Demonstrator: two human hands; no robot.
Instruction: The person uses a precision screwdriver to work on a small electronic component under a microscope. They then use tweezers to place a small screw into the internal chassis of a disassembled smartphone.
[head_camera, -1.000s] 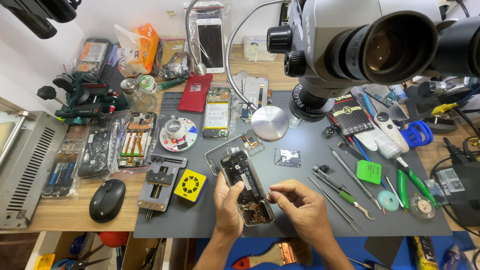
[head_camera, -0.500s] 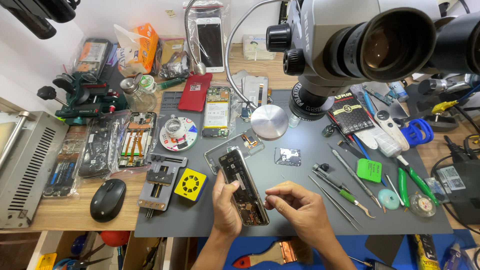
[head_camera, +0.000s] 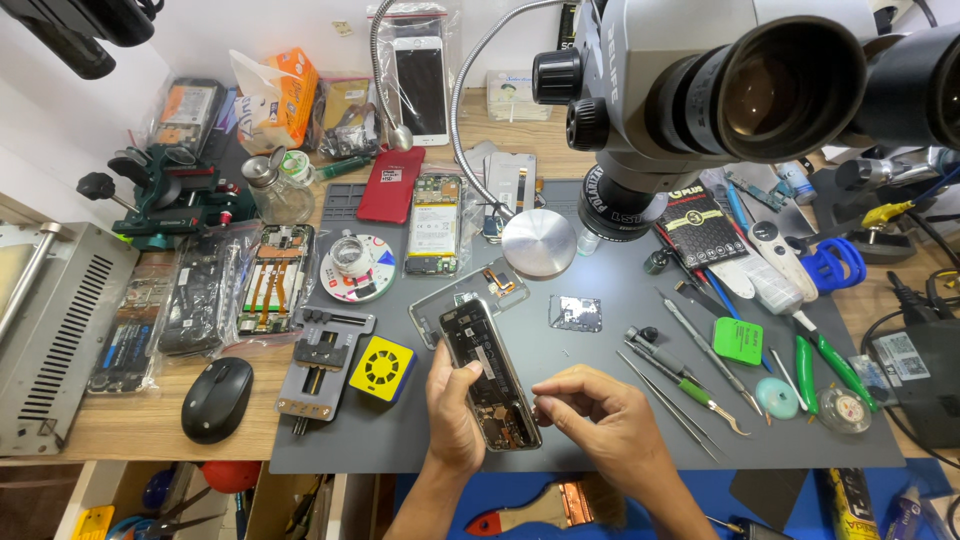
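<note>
Hands meet over a grey work mat (head_camera: 580, 420) on a cluttered wooden table (head_camera: 120, 430), seen from above. The left hand (head_camera: 452, 415) is curled around the left edge of an opened phone (head_camera: 490, 372), thumb on its near side, holding it tilted with its exposed insides facing up; the phone is long, dark and metal-rimmed, and lies just above the mat between the two hands. The right hand (head_camera: 600, 420) sits just right of the phone's lower end with its fingers bunched together, fingertips pinched near the phone's edge; whether they grip anything small cannot be told. Just beyond the left hand lie a clear phone case (head_camera: 440, 312) and a yellow square block (head_camera: 381, 368), with a grey metal clamp holder (head_camera: 322, 362) beside it and a black mouse (head_camera: 216, 398) farther left. Beyond the right hand a small dark chip plate (head_camera: 576, 313) rests on the mat, and to its right lie tweezers (head_camera: 690, 390), a green plastic pry tool (head_camera: 738, 340) and green-handled cutters (head_camera: 822, 358). Farther from both hands stand a round silver disc (head_camera: 538, 243), a phone board with a white battery (head_camera: 436, 225) and a red phone back (head_camera: 390, 184). A large grey microscope (head_camera: 720, 100) hangs over the right side.
</note>
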